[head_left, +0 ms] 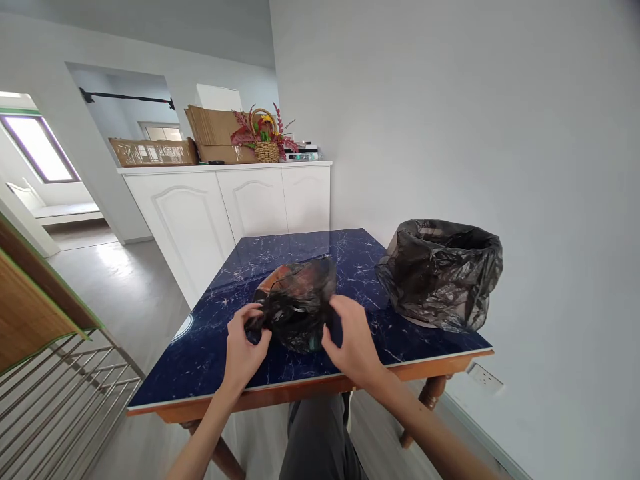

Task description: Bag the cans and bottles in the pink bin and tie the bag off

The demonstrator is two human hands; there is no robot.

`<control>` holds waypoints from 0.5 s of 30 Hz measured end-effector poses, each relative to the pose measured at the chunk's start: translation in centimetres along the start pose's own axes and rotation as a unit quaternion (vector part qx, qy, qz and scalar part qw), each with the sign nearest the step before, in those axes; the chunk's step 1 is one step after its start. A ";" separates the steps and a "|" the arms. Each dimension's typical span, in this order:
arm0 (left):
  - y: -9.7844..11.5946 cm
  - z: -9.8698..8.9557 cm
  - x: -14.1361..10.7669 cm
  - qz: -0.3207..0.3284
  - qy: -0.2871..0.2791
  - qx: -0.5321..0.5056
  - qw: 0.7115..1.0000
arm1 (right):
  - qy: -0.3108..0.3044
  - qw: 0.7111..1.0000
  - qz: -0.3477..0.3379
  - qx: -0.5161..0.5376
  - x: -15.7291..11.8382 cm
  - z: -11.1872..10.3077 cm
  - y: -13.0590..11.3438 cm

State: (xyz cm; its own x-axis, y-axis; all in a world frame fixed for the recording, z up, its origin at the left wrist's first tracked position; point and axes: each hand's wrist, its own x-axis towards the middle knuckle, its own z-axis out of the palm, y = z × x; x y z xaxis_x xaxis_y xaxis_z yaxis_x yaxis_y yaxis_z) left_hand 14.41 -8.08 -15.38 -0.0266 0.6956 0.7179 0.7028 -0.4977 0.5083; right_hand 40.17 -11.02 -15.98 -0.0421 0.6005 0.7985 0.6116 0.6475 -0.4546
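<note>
A thin black plastic bag (300,300) lies crumpled on the blue marbled table (215,360) in front of me. Something orange-brown shows through and beside its far left part; I cannot make out what it is. My left hand (245,347) pinches the bag's left edge between thumb and fingers. On the opposite side, my right hand (353,337) grips the right edge, fingers curled. The bag's near part sags between both hands. To the right stands a bin (440,273) covered by a black bag folded over its rim.
A white wall (450,133) runs along the table's right side. Behind the table is a white cabinet (257,200) bearing cardboard boxes (215,130) and a flower basket (267,151). A metal rack (95,380) stands at the lower left.
</note>
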 end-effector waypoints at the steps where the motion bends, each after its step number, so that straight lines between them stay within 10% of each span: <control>1: 0.4 -0.3 0.0 0.023 -0.022 0.001 0.999 | -0.035 0.999 -0.035 -0.010 0.1 0.0 -0.5; 4: 0.9 -1.9 0.1 0.071 -0.057 0.015 0.996 | -0.063 0.997 -0.035 -0.003 0.3 -0.2 -1.3; 9: 1.5 -6.2 -0.3 0.098 -0.108 0.034 0.989 | 0.064 0.997 -0.046 0.025 -0.4 -1.9 -3.5; 15: 3.5 -6.3 -0.1 0.115 -0.259 0.034 0.958 | -0.178 0.949 -0.255 0.053 0.2 -0.2 -5.8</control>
State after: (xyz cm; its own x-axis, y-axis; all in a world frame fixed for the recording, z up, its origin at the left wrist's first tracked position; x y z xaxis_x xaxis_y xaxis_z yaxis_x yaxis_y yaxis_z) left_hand 12.35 -13.19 -10.71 0.4784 0.7446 0.4655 0.6929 -0.6457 0.3209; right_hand 36.80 -14.77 -13.12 -0.5864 0.3050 0.7505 0.3582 0.9285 -0.0974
